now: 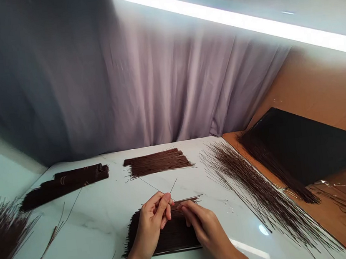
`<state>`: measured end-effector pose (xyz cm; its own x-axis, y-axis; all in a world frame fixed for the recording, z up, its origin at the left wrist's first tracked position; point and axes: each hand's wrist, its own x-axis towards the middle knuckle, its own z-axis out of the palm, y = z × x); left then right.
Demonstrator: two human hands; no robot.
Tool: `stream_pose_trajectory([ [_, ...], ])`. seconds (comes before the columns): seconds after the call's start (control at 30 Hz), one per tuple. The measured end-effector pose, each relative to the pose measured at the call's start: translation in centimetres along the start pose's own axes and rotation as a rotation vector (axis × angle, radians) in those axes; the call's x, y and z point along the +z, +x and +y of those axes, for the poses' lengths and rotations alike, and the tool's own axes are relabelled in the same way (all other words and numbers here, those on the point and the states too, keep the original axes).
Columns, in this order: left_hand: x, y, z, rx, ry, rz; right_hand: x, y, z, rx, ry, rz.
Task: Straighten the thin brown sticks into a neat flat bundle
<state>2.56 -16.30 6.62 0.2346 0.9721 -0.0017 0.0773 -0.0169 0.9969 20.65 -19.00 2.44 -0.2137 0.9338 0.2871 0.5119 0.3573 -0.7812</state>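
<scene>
In front of me, my left hand (156,215) is closed in a pinch on thin dark brown sticks, two of which poke up past the fingers in a crossed V. Close to its right, my right hand (201,222) has thumb and forefinger pressed together at the edge of some sticks; whether it grips one is hard to make out. Beneath both hands lies a dense dark pile of sticks (176,236), partly covered by them. Beyond it rests a flat reddish-brown row of sticks (158,163).
Tied dark bundles (69,182) lie at the back left of the white marbled table (88,240). A loose fan of sticks (255,182) spreads along the right. Another bunch (3,238) stands at the left edge. A black sheet (301,147) lies on the orange-brown surface beyond.
</scene>
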Motion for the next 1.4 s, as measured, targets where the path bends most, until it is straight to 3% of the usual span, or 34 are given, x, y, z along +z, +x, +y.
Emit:
stream_pose_trajectory([
  [0.13, -0.5, -1.8, 2.3, -0.011, 0.145, -0.280, -5.2, 2.6, -1.6, 0.017, 0.204, -0.302],
  [0.2, -0.6, -2.5, 3.2, 0.024, 0.280, -0.410, -7.7, 4.1, -3.5, -0.081, 0.083, -0.412],
  [0.27, -0.7, -2.6, 3.5, 0.073, 0.400, -0.423, -8.8, 4.7, -5.5, -0.216, -0.183, -0.387],
  [0.37, -1.0, -1.7, 2.9, 0.129, 0.450, -0.254, -6.7, 2.8, -6.7, -0.350, -0.475, -0.192],
  [0.43, -1.3, -1.1, 2.1, 0.114, 0.379, -0.205, -4.0, 0.4, -5.6, -0.359, -0.447, -0.070],
  [0.47, -1.4, -1.0, 1.7, 0.084, 0.321, -0.228, -2.7, -0.8, -4.7, -0.338, -0.383, -0.020],
  [0.57, -1.8, -1.2, 0.6, -0.012, 0.171, -0.375, -0.9, -3.0, -2.2, -0.221, -0.134, -0.042],
  [0.7, -2.5, -1.9, 0.1, -0.024, 0.115, -0.385, -2.0, -2.9, -2.5, -0.102, 0.056, -0.125],
  [0.83, -2.4, -2.0, 0.7, -0.026, 0.031, -0.313, -2.0, -2.9, -3.3, -0.131, 0.047, -0.153],
  [0.97, -1.6, -2.9, 1.7, -0.088, -0.021, -0.320, -1.3, -2.3, -2.2, -0.082, -0.009, -0.182],
  [1.1, -0.9, -4.7, 1.9, -0.138, 0.126, -0.441, -4.7, 1.2, -2.6, -0.197, -0.156, -0.334],
  [1.2, -0.8, -4.7, 1.3, -0.066, 0.332, -0.375, -7.1, 3.0, -4.3, -0.354, -0.426, -0.399],
  [1.3, -1.2, -3.3, 0.8, -0.002, 0.374, -0.177, -5.8, 1.2, -4.9, -0.396, -0.538, -0.266],
  [1.4, -1.5, -2.4, 1.0, -0.010, 0.244, -0.093, -2.2, -1.9, -3.4, -0.262, -0.278, -0.144],
])
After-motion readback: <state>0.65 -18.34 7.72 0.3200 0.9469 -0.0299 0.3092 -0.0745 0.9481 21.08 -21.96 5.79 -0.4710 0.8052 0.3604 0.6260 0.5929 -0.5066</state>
